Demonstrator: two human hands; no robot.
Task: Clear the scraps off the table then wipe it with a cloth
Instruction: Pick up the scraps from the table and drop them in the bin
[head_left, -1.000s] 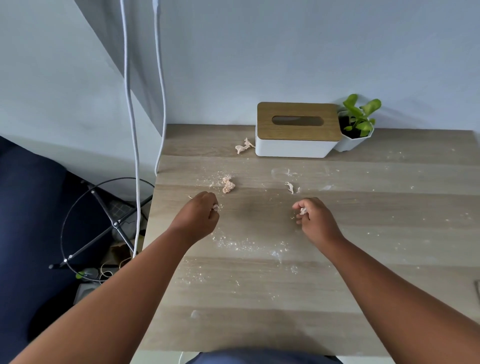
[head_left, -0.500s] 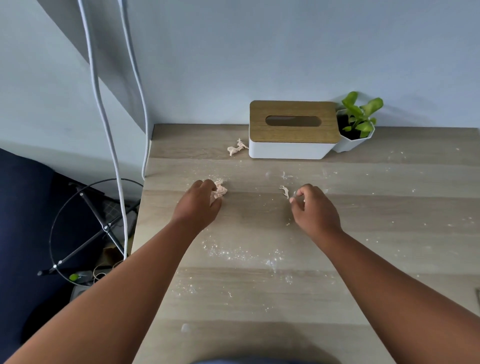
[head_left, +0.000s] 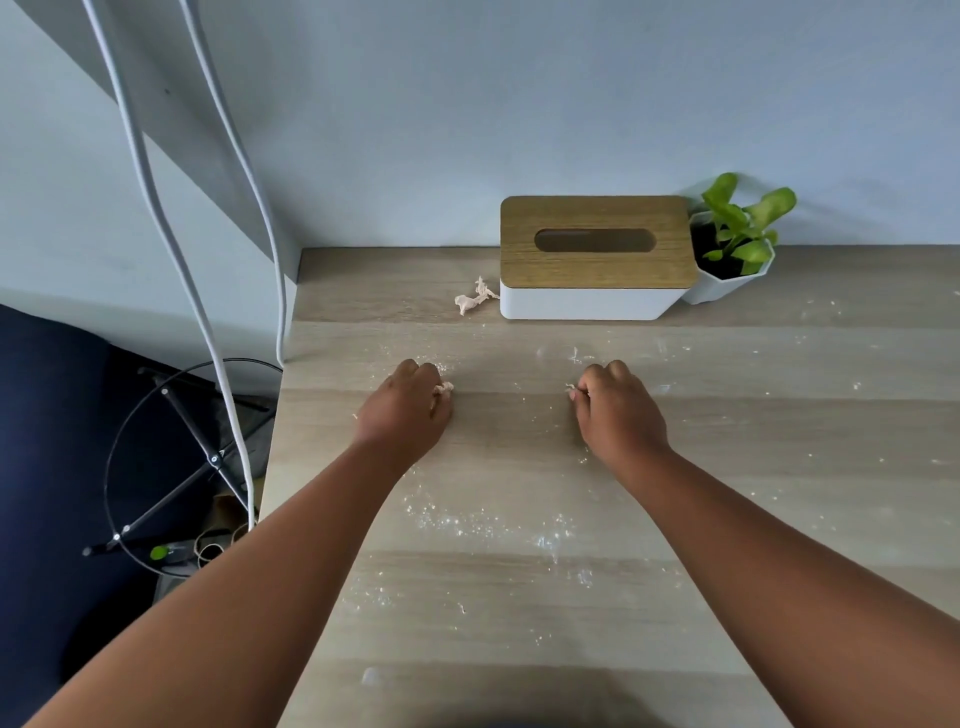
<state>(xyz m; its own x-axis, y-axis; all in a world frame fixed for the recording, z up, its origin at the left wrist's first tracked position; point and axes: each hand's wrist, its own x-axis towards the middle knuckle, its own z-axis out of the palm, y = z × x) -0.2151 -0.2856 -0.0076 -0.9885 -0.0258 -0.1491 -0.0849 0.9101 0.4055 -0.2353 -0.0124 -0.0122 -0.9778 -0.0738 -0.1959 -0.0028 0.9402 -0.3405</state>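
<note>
head view looks down on a pale wooden table (head_left: 519, 597) dusted with white crumbs. using the tissue box (head_left: 592, 257) at the back of the table as the landmark: the left hand (head_left: 402, 410) rests in front of the box and off to its left, curled into a loose fist, with a pinkish scrap (head_left: 444, 388) pinched at its fingertips and poking out on the side toward the other hand. the right hand (head_left: 618, 410) sits straight in front of the box, also curled closed, with a small pale scrap (head_left: 571, 387) caught at its fingertips. both hands touch the tabletop, well apart from each other. another crumpled scrap (head_left: 475, 297) lies loose just beside the box's left end, nearly touching it. a potted plant (head_left: 737, 244) stands against the box's right end. fine crumbs (head_left: 488, 527) are scattered farther in front of the box, between the two forearms. two white cables (head_left: 208, 260) hang down well left of the box, past the table edge.
</note>
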